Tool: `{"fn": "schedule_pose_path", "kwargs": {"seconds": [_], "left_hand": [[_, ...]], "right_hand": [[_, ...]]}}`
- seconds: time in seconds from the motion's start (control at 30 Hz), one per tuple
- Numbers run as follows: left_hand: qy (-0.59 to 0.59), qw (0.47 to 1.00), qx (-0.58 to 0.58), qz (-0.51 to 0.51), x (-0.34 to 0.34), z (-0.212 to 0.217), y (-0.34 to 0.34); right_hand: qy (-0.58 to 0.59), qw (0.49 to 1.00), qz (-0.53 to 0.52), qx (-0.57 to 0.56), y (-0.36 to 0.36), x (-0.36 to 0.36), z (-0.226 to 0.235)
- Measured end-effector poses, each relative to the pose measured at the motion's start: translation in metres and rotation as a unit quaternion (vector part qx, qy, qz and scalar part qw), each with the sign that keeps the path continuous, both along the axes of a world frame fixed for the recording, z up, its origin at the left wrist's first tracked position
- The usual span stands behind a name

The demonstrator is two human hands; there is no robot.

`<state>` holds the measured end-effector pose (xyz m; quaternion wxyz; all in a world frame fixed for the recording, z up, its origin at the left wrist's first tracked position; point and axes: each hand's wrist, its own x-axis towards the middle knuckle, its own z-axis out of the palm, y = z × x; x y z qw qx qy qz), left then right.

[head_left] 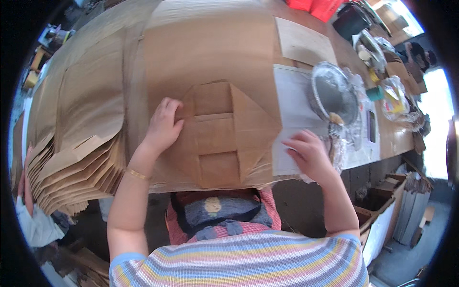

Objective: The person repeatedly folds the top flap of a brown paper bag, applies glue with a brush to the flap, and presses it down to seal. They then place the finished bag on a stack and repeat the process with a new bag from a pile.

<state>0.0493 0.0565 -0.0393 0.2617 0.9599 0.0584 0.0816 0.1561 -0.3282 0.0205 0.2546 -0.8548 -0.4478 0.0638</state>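
Note:
A brown paper bag (217, 136) lies in front of me, its bottom folded into a many-sided shape with overlapping flaps. My left hand (164, 125) is at the left edge of that folded bottom, fingers bent and thumb apart; fingertips touch or nearly touch the paper. Right of the bag, my right hand (310, 154) hovers over a white sheet (291, 110), fingers loosely bent, with nothing seen in them. Beyond it stands a round bowl (334, 91) of greyish paste. A paste-coated brush (336, 119) leans at its near rim, close to my right hand.
A fanned stack of brown paper bags (86, 158) hangs over the table's near left edge. A pale board (306, 40), a green cup (375, 93) and plastic bags (396, 98) lie to the right. Cardboard boxes (382, 198) stand below. Another person's arm (27, 179) shows at far left.

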Motion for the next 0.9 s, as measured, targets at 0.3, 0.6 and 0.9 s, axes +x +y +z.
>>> {"fn": "schedule_pose_path", "kwargs": {"seconds": [0.3, 0.6, 0.9], "left_hand": [[0.166, 0.984, 0.060, -0.015, 0.021, 0.014, 0.015], [-0.064, 0.940, 0.323, -0.085, -0.043, 0.000, -0.027], [0.104, 0.970, 0.057, -0.212, -0.069, 0.019, -0.033]], "right_hand": [[0.112, 0.972, 0.053, -0.199, 0.117, 0.089, -0.040], [-0.222, 0.944, 0.138, -0.202, 0.082, 0.008, -0.049], [-0.052, 0.969, 0.198, -0.142, 0.066, -0.012, -0.029]]}}
